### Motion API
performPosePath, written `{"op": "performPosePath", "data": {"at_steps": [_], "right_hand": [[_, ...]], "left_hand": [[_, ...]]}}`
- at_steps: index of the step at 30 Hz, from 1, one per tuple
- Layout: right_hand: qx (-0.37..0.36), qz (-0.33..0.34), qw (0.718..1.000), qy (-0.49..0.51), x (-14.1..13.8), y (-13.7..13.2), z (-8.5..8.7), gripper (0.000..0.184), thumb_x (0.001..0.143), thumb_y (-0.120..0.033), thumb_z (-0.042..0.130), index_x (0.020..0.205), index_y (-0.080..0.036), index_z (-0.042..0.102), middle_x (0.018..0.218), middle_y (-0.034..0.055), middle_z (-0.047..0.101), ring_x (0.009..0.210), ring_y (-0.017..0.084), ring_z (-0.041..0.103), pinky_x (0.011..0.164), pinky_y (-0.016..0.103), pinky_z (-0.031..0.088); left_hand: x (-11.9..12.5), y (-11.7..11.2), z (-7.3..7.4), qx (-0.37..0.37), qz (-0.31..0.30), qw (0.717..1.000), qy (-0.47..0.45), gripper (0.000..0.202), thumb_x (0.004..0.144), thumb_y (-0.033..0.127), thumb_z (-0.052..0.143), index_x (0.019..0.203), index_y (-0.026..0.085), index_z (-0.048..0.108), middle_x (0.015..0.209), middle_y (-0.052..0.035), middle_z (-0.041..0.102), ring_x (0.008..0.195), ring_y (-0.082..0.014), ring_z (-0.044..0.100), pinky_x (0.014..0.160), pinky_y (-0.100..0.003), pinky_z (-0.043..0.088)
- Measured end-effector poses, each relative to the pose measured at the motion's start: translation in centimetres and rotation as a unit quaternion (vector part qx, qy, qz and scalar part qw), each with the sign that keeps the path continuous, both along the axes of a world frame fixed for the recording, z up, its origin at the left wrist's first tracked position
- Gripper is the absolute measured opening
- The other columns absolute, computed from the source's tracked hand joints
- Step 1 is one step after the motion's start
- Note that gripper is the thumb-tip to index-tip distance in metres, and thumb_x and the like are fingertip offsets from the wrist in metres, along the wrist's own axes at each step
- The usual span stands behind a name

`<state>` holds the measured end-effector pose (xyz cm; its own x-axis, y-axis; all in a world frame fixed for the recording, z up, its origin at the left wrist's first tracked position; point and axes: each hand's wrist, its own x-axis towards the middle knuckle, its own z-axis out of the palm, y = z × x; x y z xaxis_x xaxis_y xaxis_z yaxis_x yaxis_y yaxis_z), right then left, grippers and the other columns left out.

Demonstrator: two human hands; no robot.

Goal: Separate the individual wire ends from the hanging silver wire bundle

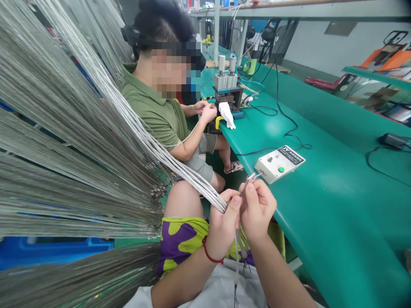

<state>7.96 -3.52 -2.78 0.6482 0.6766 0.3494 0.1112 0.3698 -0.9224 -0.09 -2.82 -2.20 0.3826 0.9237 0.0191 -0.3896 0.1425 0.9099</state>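
Observation:
My left hand (pixel 223 220), with a red cord at the wrist, is closed round a bundle of silvery braided cables (pixel 189 177). The bundle comes down from the upper left, and some cable ends (pixel 242 248) hang below my hands over my lap. My right hand (pixel 259 207) is closed beside it, thumb and fingers pinching thin wire ends (pixel 251 177) of a cable. Those ends are at the small metal tip on the side of a white control box (pixel 279 164) with a green button. Whether they touch the tip I cannot tell.
Masses of hanging cables (pixel 80 171) fill the left side. A co-worker in a green shirt (pixel 154 111) sits ahead, hands near a bench machine (pixel 229 90) with a white glove (pixel 226 114) on it. The green table (pixel 324 184) runs along the right, with black cords (pixel 289 122) across it.

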Motion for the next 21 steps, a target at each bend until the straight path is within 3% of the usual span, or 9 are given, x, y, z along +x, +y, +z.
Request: {"op": "performPosePath", "data": {"at_steps": [4,11,17,21], "right_hand": [[-0.006,0.024,0.998,0.056,0.1,0.3,0.5,0.036,0.1,-0.043,0.061,0.073,-0.021,0.051,0.062,-0.0044,0.046,0.055,0.012,0.038,0.052,0.027,0.034],[0.015,0.036,0.993,0.109,0.7,1.5,1.5,0.029,0.097,-0.04,0.065,0.078,-0.02,0.059,0.068,-0.0015,0.053,0.058,0.012,0.044,0.053,0.026,0.035],[0.128,-0.01,0.982,0.137,3.4,3.7,3.1,0.032,0.097,-0.04,0.064,0.073,-0.022,0.051,0.061,-0.0083,0.033,0.051,0.01,0.03,0.053,0.026,0.033],[0.04,0.063,0.996,0.049,3.1,2.8,1.7,0.029,0.098,-0.045,0.061,0.08,-0.021,0.062,0.063,-0.0052,0.045,0.057,0.012,0.044,0.057,0.028,0.039]], "left_hand": [[0.1,0.1,0.0,0.012,-0.002,1.0,0.002,0.041,0.097,0.055,0.066,0.08,0.018,0.062,0.05,0.007,0.04,0.043,-0.0077,0.031,0.042,-0.022,0.022],[0.0,-0.1,-1.1,0.01,-0.012,1.0,0.012,0.041,0.1,0.055,0.06,0.081,0.019,0.06,0.047,0.0076,0.039,0.042,-0.0082,0.03,0.044,-0.024,0.022],[-0.3,-0.1,-1.4,-0.043,0.002,0.998,-0.035,0.039,0.102,0.049,0.059,0.078,0.019,0.06,0.047,0.0075,0.034,0.041,-0.005,0.028,0.049,-0.024,0.022],[-0.4,0.3,-0.5,-0.046,0.007,0.997,-0.067,0.042,0.101,0.053,0.059,0.077,0.02,0.056,0.044,0.0086,0.033,0.039,-0.0068,0.024,0.046,-0.025,0.02]]}}
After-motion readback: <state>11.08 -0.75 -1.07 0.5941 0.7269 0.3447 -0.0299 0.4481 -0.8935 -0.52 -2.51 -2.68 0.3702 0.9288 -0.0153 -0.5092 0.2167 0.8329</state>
